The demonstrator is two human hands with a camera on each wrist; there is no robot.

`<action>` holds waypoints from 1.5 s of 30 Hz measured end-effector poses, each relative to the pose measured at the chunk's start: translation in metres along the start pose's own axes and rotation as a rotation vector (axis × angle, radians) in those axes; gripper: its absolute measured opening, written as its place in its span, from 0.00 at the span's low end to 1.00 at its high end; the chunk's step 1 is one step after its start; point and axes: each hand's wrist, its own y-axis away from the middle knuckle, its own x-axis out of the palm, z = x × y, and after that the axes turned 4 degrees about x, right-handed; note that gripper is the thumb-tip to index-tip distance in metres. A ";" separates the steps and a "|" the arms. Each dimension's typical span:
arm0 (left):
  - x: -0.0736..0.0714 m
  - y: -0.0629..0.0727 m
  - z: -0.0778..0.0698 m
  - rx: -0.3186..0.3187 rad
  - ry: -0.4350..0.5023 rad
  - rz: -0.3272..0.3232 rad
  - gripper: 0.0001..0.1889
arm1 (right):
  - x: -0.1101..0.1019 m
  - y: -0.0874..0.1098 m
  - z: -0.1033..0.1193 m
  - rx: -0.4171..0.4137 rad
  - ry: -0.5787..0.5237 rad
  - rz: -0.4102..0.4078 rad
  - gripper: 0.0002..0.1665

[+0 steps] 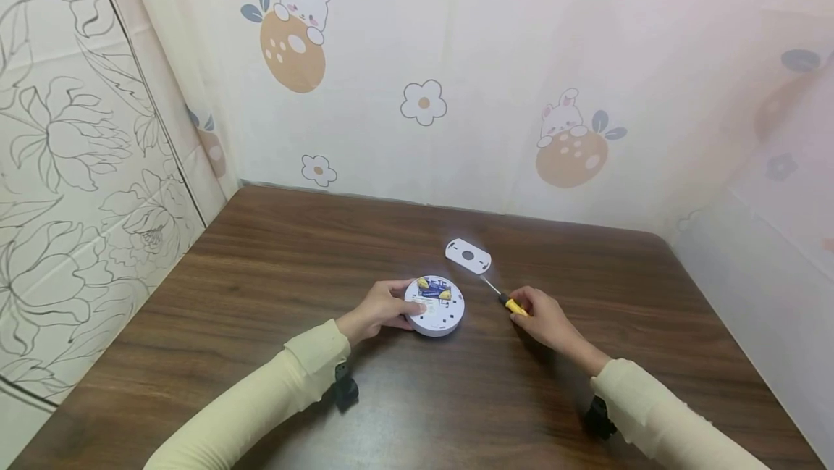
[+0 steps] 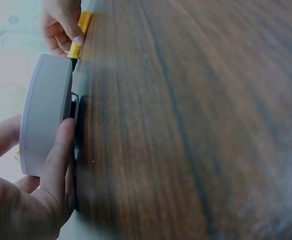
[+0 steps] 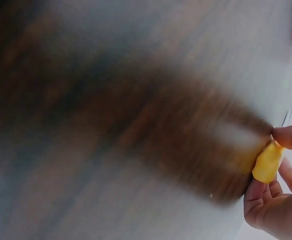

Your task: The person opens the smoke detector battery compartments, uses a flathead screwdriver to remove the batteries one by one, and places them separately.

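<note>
My left hand [image 1: 381, 311] grips a round white smoke detector [image 1: 435, 320] by its left side, the thumb on top and other fingers lower on the casing. Its upper face has an open bay with a blue-and-yellow battery [image 1: 434, 289] in it. From the left wrist view, the detector's side wall [image 2: 47, 115] is seen close to the tabletop. On the right, my right hand [image 1: 546, 319] pinches the yellow-and-black handle of a screwdriver [image 1: 515, 305]. The shaft points up and left, its tip close to a white mounting plate [image 1: 468, 256]; whether they touch, I cannot tell.
The brown wood-grain table [image 1: 313, 253] extends around both hands. Behind it hangs a pale curtain [image 1: 482, 35] printed with rabbits and flowers, and a line-drawn floral panel [image 1: 72, 166] stands at the left. A dark wrist camera [image 1: 345, 388] sits under the left sleeve.
</note>
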 end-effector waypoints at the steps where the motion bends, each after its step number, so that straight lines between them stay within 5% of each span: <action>1: 0.000 0.000 0.000 -0.001 0.003 0.000 0.33 | -0.001 0.000 0.000 -0.001 -0.004 0.000 0.18; 10: 0.001 0.001 -0.001 -0.002 -0.002 -0.006 0.33 | -0.010 -0.008 0.007 -0.079 0.007 -0.061 0.22; 17: 0.000 0.002 -0.001 -0.004 -0.003 -0.009 0.33 | -0.015 -0.018 0.030 -0.127 -0.037 -0.010 0.25; 38: 0.000 0.002 0.000 0.013 0.003 0.007 0.32 | 0.014 -0.034 0.089 -0.234 -0.109 0.120 0.21; 45: 0.000 0.001 0.000 -0.001 -0.013 0.007 0.32 | 0.025 -0.038 0.096 -0.267 -0.010 0.091 0.18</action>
